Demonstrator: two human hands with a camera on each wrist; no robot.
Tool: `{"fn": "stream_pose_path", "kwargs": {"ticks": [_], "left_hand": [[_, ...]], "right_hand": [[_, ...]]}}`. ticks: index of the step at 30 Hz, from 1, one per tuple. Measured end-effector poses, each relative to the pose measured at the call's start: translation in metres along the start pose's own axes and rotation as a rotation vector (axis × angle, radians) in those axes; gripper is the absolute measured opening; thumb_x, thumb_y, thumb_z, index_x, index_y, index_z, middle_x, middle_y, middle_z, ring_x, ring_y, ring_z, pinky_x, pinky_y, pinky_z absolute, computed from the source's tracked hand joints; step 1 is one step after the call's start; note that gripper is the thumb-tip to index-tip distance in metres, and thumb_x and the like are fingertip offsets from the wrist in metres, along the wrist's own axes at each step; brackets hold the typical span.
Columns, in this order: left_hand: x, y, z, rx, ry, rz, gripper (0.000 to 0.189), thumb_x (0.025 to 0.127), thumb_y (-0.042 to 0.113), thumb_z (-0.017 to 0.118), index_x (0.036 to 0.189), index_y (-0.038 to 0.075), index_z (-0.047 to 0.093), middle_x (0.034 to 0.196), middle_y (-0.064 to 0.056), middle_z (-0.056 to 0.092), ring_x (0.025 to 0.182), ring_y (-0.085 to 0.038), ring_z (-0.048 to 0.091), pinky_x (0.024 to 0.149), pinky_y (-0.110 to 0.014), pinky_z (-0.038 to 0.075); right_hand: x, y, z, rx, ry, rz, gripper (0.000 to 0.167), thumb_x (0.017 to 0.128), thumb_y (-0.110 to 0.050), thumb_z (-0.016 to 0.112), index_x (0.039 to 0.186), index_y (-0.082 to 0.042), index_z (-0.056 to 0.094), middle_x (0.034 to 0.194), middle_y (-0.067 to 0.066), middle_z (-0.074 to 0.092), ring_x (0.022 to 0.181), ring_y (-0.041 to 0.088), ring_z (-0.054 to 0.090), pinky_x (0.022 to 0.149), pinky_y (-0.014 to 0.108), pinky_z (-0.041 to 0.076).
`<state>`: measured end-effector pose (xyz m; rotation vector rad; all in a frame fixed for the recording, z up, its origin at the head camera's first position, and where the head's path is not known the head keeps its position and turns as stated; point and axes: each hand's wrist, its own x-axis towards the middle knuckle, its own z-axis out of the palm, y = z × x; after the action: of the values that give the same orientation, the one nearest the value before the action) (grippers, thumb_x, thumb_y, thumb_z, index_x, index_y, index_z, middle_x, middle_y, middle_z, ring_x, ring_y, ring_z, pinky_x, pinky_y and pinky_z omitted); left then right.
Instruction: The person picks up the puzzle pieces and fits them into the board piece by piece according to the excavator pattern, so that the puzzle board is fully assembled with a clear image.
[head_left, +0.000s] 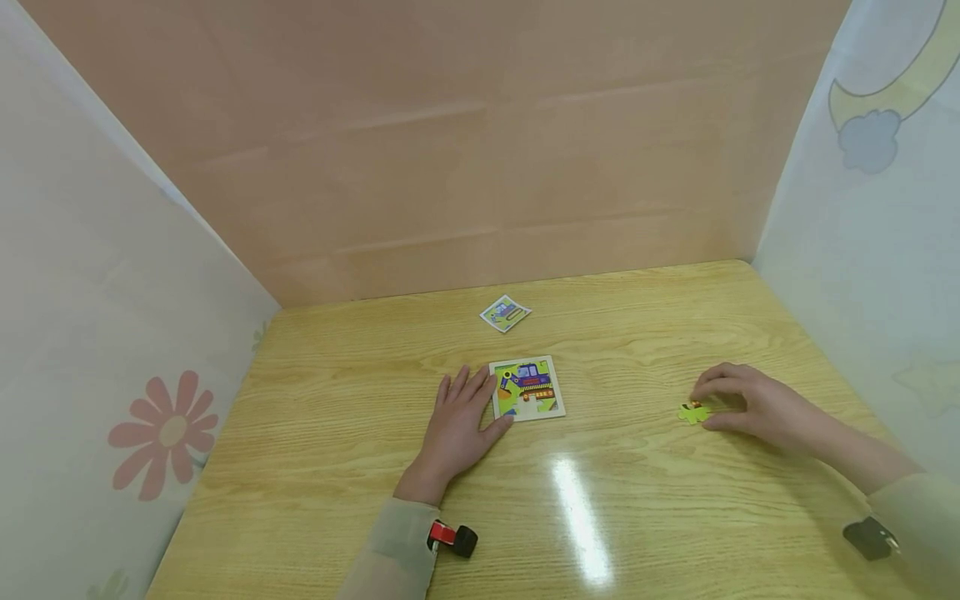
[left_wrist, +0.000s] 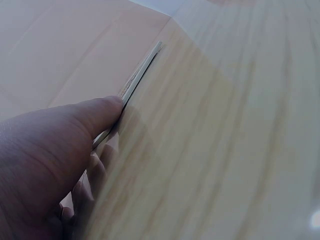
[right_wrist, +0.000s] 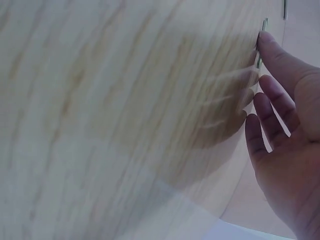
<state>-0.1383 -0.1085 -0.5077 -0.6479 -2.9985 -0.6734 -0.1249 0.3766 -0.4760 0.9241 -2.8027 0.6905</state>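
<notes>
My left hand (head_left: pixel 455 429) lies with its fingers extended against the left side of a square jigsaw puzzle board (head_left: pixel 556 387) showing a purple excavator. Its thumb reaches the board's near edge; the left wrist view has this thumb (left_wrist: pixel 107 107) on the thin board (left_wrist: pixel 142 70). A pale gap shows in the picture's lower middle. Well to the right, my right hand (head_left: pixel 750 404) pinches a small green puzzle piece (head_left: pixel 690 414) between thumb and forefinger, low at the table. From the right wrist, only a thin edge of the piece (right_wrist: pixel 259 62) appears by the thumb.
A small picture card (head_left: pixel 506 313) of the same excavator lies behind the board. The wooden table (head_left: pixel 337 375) meets a tan back wall (head_left: pixel 480 167), with pale curtains or sheets at both sides. Light glares off the tabletop in front of the board.
</notes>
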Motion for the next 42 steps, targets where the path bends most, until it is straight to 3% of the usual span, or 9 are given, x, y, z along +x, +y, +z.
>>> {"fn": "stream_pose_path", "kwargs": {"ticks": [6, 15, 23, 31, 37, 39, 42], "left_hand": [[0.001, -0.001, 0.001, 0.006, 0.003, 0.002, 0.074, 0.109, 0.052, 0.066, 0.166, 0.008, 0.051, 0.176, -0.01, 0.039, 0.167, -0.039, 0.023, 0.136, -0.059, 0.008], [0.0, 0.0, -0.001, 0.005, 0.009, 0.003, 0.073, 0.109, 0.051, 0.066, 0.166, 0.008, 0.051, 0.176, -0.01, 0.04, 0.167, -0.039, 0.022, 0.136, -0.059, 0.007], [0.0, 0.0, -0.001, 0.006, 0.013, 0.008, 0.072, 0.109, 0.051, 0.067, 0.165, 0.008, 0.052, 0.175, -0.011, 0.041, 0.167, -0.04, 0.023, 0.136, -0.06, 0.008], [-0.002, 0.0, -0.001, -0.005, 0.006, 0.001, 0.072, 0.109, 0.051, 0.066, 0.165, 0.008, 0.051, 0.176, -0.01, 0.04, 0.167, -0.039, 0.022, 0.136, -0.059, 0.007], [-0.002, 0.0, -0.001, -0.008, 0.006, 0.002, 0.072, 0.109, 0.05, 0.066, 0.165, 0.008, 0.052, 0.176, -0.01, 0.04, 0.167, -0.04, 0.023, 0.136, -0.06, 0.008], [-0.001, 0.001, -0.001, -0.005, 0.005, 0.003, 0.072, 0.109, 0.051, 0.066, 0.165, 0.007, 0.051, 0.176, -0.011, 0.04, 0.167, -0.04, 0.022, 0.136, -0.06, 0.008], [0.0, 0.001, 0.0, 0.001, 0.001, 0.004, 0.073, 0.11, 0.051, 0.066, 0.166, 0.008, 0.05, 0.176, -0.01, 0.039, 0.167, -0.039, 0.022, 0.136, -0.059, 0.007]], "right_hand": [[0.0, 0.0, 0.001, 0.005, 0.019, 0.009, 0.042, 0.08, -0.011, 0.099, 0.114, -0.029, 0.082, 0.12, -0.011, 0.069, 0.11, 0.006, 0.06, 0.093, 0.007, 0.043], [0.0, -0.001, 0.002, 0.019, 0.025, 0.006, 0.041, 0.08, -0.009, 0.098, 0.11, -0.03, 0.081, 0.118, -0.013, 0.068, 0.107, 0.006, 0.062, 0.09, 0.009, 0.047], [-0.001, -0.003, 0.002, -0.013, 0.018, 0.049, 0.036, 0.083, -0.014, 0.098, 0.109, -0.031, 0.08, 0.119, -0.013, 0.069, 0.11, 0.008, 0.062, 0.093, 0.005, 0.042], [0.017, -0.015, 0.003, -0.012, 0.077, 0.003, 0.036, 0.081, -0.01, 0.098, 0.109, -0.024, 0.08, 0.112, -0.014, 0.075, 0.102, 0.011, 0.069, 0.091, 0.009, 0.047], [0.036, -0.035, 0.003, -0.009, 0.064, 0.085, 0.03, 0.088, -0.015, 0.095, 0.114, -0.023, 0.081, 0.114, -0.013, 0.076, 0.104, 0.018, 0.071, 0.087, 0.035, 0.06], [0.044, -0.044, 0.004, 0.015, 0.042, 0.133, 0.026, 0.093, -0.018, 0.092, 0.116, -0.022, 0.081, 0.116, -0.011, 0.076, 0.106, 0.021, 0.071, 0.087, 0.045, 0.061], [0.057, -0.057, 0.007, 0.049, 0.027, 0.168, 0.024, 0.095, -0.019, 0.09, 0.118, -0.02, 0.081, 0.116, -0.008, 0.077, 0.107, 0.023, 0.07, 0.089, 0.05, 0.059]]}}
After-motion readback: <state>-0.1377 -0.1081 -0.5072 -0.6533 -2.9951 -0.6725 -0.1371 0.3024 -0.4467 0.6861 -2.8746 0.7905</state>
